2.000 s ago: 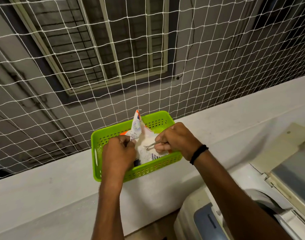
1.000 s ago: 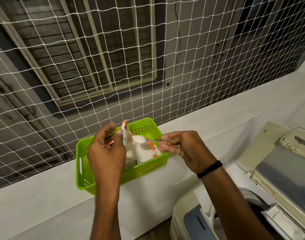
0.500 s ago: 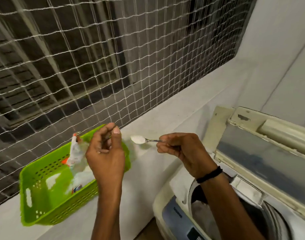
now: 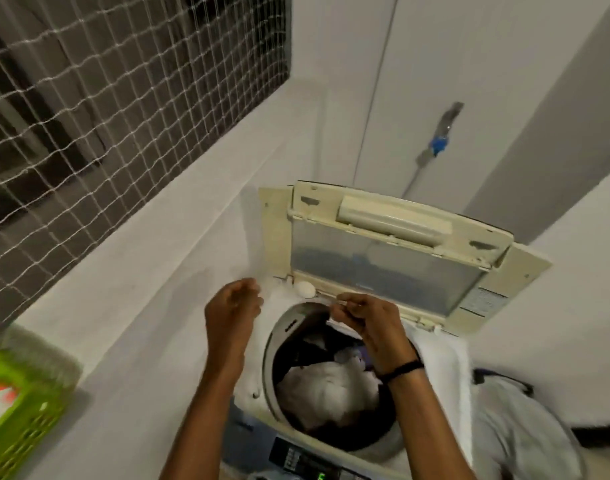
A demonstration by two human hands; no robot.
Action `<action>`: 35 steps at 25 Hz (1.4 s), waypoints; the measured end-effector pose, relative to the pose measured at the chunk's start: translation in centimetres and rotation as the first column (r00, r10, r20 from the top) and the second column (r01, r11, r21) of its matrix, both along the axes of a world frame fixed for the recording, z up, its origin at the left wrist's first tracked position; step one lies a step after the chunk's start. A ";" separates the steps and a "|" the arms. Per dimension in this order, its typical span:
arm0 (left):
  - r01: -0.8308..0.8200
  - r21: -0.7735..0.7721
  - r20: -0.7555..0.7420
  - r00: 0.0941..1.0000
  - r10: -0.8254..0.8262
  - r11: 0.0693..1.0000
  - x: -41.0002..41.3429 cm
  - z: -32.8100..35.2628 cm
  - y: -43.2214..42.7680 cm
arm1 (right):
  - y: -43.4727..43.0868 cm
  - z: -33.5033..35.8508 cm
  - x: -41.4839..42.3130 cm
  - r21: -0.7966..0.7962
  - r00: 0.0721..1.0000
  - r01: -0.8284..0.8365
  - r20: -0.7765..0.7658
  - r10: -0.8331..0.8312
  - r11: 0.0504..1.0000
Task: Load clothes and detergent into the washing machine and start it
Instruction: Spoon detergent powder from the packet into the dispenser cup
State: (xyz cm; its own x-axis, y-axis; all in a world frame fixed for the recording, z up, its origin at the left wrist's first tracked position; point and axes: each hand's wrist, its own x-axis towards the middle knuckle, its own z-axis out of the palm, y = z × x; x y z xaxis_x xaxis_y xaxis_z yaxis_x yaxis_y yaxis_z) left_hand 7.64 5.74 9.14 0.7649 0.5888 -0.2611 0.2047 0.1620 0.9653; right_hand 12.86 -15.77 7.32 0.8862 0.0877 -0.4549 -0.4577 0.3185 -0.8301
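Observation:
My right hand (image 4: 364, 315) pinches a small metal spoon (image 4: 305, 289) heaped with white detergent powder, held level over the back left rim of the washing machine (image 4: 262, 368). The lid (image 4: 383, 251) stands raised and the drum holds white and dark clothes (image 4: 326, 386). My left hand (image 4: 234, 306) hovers just left of the spoon, fingers loosely curled, holding nothing. The green basket (image 4: 19, 420) with the detergent packet (image 4: 2, 388) sits at the far left on the white ledge.
The white ledge (image 4: 140, 271) runs along a netted window (image 4: 89, 98) on the left. A grey cloth (image 4: 511, 424) hangs over the machine's right side. A pipe with a blue tap (image 4: 436, 145) is on the wall behind. The control panel (image 4: 303, 462) is at the front.
My view swung right from the basket to the machine. My right hand carried the filled spoon from the packet over to the drum's rim. My left hand let go of the packet and followed.

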 end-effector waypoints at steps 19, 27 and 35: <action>-0.082 -0.851 -0.324 0.859 -0.396 0.518 8.4 -15.7 -10.0 | -4.7 -15.8 -1.1 -0.901 0.953 0.139 0.235 0.192 0.411; -0.052 -0.841 -0.321 0.850 -0.418 0.539 9.1 -16.1 -10.9 | -4.8 -16.7 -0.8 -0.910 0.970 0.011 0.110 0.216 0.415; -0.037 -0.861 -0.300 0.843 -0.447 0.508 9.1 -16.2 -10.4 | -4.6 -16.2 -0.3 -0.934 0.955 0.100 0.187 0.230 0.343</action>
State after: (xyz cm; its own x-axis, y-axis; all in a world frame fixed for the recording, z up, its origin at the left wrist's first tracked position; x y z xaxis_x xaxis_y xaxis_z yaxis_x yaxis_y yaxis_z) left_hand 16.78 -4.64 -7.06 0.4825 -0.2355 -0.8437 0.6852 0.7014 0.1961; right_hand 12.60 -20.32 -8.90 0.9820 -0.1807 -0.0548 -0.1739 -0.7522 -0.6355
